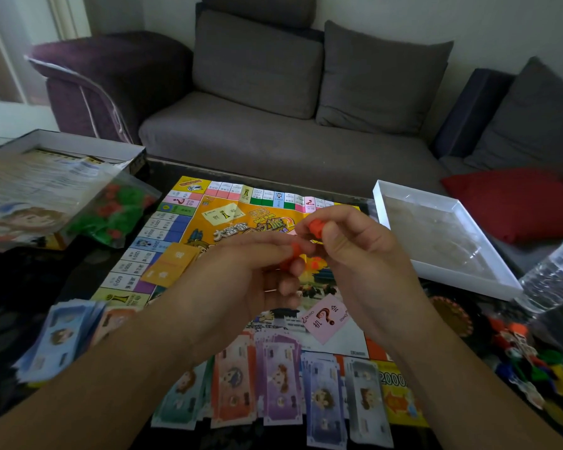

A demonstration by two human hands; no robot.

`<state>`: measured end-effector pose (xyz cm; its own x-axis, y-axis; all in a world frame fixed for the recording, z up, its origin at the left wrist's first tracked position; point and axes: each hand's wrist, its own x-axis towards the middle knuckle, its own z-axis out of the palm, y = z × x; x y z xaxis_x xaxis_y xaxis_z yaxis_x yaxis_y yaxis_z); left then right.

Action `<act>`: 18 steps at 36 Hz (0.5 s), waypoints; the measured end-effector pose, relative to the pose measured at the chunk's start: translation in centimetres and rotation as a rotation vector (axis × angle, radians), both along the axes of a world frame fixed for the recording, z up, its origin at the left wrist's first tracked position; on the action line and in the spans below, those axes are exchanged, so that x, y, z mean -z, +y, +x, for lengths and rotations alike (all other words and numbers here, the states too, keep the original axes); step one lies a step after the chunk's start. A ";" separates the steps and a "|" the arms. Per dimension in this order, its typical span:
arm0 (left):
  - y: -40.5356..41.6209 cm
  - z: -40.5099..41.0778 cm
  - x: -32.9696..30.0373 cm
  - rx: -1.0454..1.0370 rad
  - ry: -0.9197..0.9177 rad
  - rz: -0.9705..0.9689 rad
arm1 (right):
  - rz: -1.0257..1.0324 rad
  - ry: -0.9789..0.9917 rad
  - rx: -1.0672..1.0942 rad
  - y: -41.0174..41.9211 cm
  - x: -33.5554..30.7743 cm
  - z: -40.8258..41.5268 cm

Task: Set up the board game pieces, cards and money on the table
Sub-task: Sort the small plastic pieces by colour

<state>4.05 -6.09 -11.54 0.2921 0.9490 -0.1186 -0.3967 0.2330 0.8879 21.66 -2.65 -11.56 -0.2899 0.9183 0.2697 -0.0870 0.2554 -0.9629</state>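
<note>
The paper game board (228,222) lies spread on the dark table. Above its middle, my left hand (241,280) holds small orange-red plastic pieces (294,251) in its curled fingers. My right hand (348,241) pinches another orange-red piece (316,227) between thumb and fingertips, close to the left hand. Several stacks of paper money (283,381) lie in a row along the board's near edge. A yellow card deck (171,264) sits on the board's left, a pink question-mark card (327,316) at centre right.
A bag of red and green houses (111,212) lies at the left beside the open game box (78,147) with papers. A white box lid (442,241) sits at the right. Loose coloured pawns (530,362) and a plastic bag (553,274) are near right. A blue money stack (59,339) lies near left. A sofa stands behind.
</note>
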 end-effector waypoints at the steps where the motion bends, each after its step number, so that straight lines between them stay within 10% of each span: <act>1: 0.1 0.1 0.0 0.005 -0.024 -0.022 | 0.030 -0.034 0.025 -0.1 -0.1 -0.1; 18: -0.9 1.2 0.0 -0.036 -0.175 -0.039 | 0.228 -0.236 0.158 -1.3 0.0 -1.8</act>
